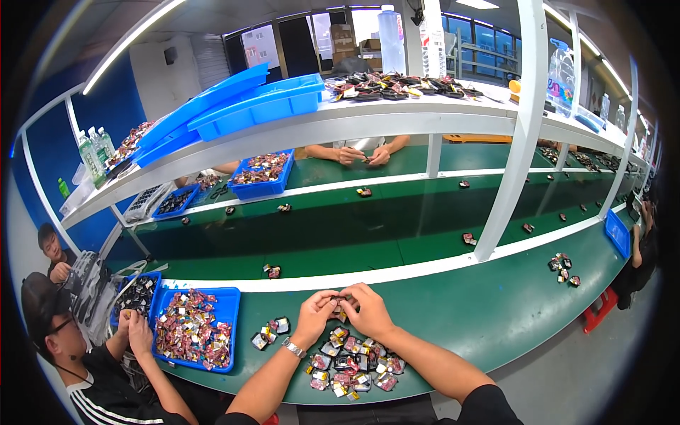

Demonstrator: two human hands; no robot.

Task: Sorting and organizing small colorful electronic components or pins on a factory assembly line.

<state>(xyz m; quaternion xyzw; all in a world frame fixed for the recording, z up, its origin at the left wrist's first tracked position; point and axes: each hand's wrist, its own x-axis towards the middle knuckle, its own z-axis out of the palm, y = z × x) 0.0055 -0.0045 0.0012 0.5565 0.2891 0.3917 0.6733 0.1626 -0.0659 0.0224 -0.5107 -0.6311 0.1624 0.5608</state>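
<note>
My left hand (316, 316) and my right hand (366, 309) meet over the green bench, fingertips together on one small dark part (341, 297) held between them. A metal watch (292, 347) sits on my left wrist. Just below the hands lies a pile of small parts (352, 363) with red, silver and yellow bits. A smaller group of the same parts (270, 333) lies to the left of my left hand.
A blue tray (227, 304) full of parts stands at my left, with a neighbouring person's hands (134, 327) on it. Across the green conveyor (340, 234) another person's hands (361, 154) work. White frame posts (511, 134), blue bins (258, 103) and bottles are overhead. Loose parts (563, 269) lie at the right.
</note>
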